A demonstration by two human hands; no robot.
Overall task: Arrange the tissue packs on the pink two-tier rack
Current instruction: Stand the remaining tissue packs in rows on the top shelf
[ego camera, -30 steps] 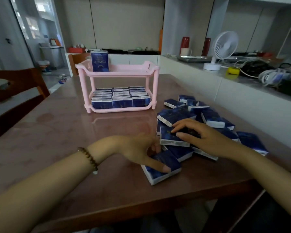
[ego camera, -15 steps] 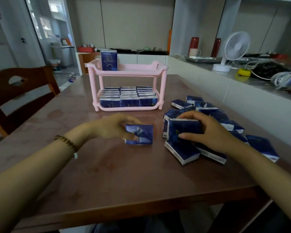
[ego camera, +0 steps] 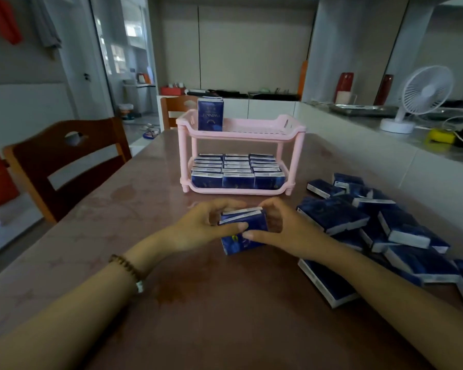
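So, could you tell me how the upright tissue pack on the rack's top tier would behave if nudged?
It stands on its narrow end, so the upright tissue pack would probably tip rather than slide. Its glossy wrap suggests it is light and slightly slippery. The raised rim of the pink rack would probably catch it.

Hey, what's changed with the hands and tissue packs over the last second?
Each hand took a pack from the loose pile and carried it leftward; now the left hand and right hand grip the held packs together in front of the pink rack. The rack, its stored packs and the rest of the pile stayed put.
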